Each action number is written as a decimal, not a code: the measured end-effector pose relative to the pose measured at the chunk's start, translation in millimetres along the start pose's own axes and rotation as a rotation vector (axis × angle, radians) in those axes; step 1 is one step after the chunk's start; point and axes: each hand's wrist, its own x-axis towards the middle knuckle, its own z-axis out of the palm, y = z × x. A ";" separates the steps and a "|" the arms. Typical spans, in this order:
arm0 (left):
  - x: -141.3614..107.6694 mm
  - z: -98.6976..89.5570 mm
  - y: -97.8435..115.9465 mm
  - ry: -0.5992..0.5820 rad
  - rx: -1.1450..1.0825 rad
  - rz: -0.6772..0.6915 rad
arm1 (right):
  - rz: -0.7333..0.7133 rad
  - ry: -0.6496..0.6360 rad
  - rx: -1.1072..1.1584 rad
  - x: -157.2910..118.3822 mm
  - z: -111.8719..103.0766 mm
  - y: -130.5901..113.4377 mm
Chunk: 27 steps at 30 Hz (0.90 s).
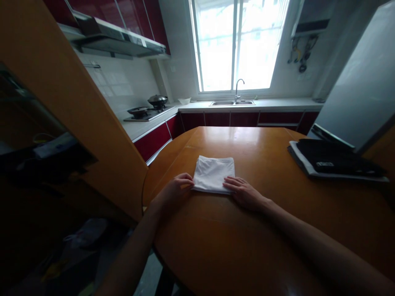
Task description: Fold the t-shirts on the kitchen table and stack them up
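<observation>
Near the centre of the wooden table [216, 234], a white cloth [213, 174] lay in a compact, roughly square fold. The left hand [178, 188] was at its 8 o'clock corner, fingers narrow and bent against the edge; whether they pinched the fabric could not be told. The right hand [245, 194] was at the 4 o'clock corner, loosely open, palm down, fingertips resting on the cloth.

As to progress, the folding appeared largely done: the outline was compact and the near edge nearly straight. Shallow creases in the top layer and slightly uneven layers at the 11 o'clock corner were left unsmoothed. At 2 to 3 o'clock from the cloth, well apart from it, lay a stack of dark and light folded fabrics [335, 158], white print showing on its black top piece.
</observation>
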 end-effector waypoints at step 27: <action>117.0 59.9 -30.1 -0.071 0.333 -0.364 | 0.700 0.020 -0.107 101.2 30.2 27.5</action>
